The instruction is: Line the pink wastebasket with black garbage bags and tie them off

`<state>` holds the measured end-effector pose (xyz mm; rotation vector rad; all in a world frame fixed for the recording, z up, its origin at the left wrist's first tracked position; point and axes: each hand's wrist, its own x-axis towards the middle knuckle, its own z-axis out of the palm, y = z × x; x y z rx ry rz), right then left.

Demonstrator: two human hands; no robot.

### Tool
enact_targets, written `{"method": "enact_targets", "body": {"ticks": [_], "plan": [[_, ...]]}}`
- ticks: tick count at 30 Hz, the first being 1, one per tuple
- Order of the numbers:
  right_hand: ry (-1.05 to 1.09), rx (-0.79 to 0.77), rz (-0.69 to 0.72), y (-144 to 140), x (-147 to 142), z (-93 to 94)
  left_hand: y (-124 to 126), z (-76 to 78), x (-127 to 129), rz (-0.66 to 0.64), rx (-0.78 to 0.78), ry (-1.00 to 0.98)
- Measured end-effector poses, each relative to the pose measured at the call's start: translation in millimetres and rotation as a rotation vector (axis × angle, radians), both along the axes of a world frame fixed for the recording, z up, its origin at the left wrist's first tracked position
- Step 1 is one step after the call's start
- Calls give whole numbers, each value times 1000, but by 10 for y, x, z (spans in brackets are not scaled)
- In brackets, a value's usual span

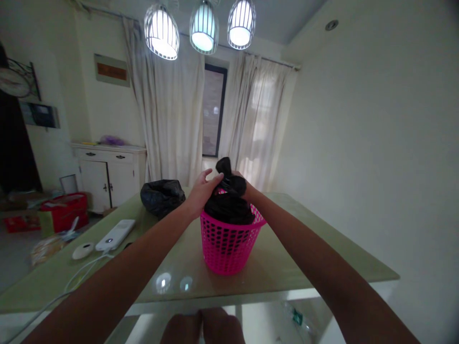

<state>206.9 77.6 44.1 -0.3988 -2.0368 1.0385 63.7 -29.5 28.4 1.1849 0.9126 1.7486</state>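
Note:
A pink plastic basket [229, 248] with round holes stands upright on the table. Inside it sits a black plastic bag [229, 208], its gathered, knotted top rising above the rim. My left hand [205, 190] is at the left of the knot, thumb pressed on the bag and index finger raised. On the other side, my right hand [247, 188] grips the knotted part, its fingers mostly hidden behind the black plastic. Another black plastic bag [163, 197], its mouth open, rests on the table to the left of the basket.
The green-topped table [297, 239] reaches toward the curtains. At its left lie a white power strip [115, 234], a round white object [83, 251] and a cable [77, 279]. A white cabinet [111, 177] and a red bag [68, 210] stand beyond. Under the table lies a plastic bottle [298, 317].

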Motion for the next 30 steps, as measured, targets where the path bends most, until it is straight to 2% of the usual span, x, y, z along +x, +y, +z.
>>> {"method": "enact_targets", "body": {"ticks": [2, 3, 5, 8, 10, 13, 14, 16, 18, 20, 23, 25, 26, 28, 30], "plan": [[-114, 194, 60, -88, 28, -6, 20, -6, 3, -51, -20, 111], [-150, 218, 79, -145, 44, -5, 25, -9, -14, -58, -21, 162], [-197, 150, 107, -261, 69, -2, 39, -17, -70, 5, -20, 251], [-200, -62, 114, -368, 55, -23, 76, -32, -140, 174, 35, 480], [-92, -202, 30, -364, 2, -65, 93, -45, -141, 285, 100, 669], [49, -324, -210, -280, -90, -149, 61, -76, -93, 496, 148, 909], [55, -301, -308, -246, -110, -173, 35, -91, -78, 545, 148, 1002], [11, -155, -466, -191, -121, -203, -20, -124, -69, 570, 164, 1210], [-62, 23, -476, -172, -97, -203, -50, -146, -90, 526, 229, 1328], [-125, 54, -364, -199, -49, -180, -31, -145, -133, 496, 307, 1283], [-108, -240, -125, -299, 44, -149, 73, -104, -201, 514, 303, 1097], [-82, -415, 50, -361, 98, -158, 157, -76, -231, 476, 200, 982], [-69, -445, 98, -380, 115, -174, 194, -68, -239, 436, 145, 932], [-36, -433, 73, -385, 118, -223, 247, -67, -244, 368, 69, 858], [10, -405, -35, -359, 89, -277, 271, -78, -241, 355, 50, 843]]}}
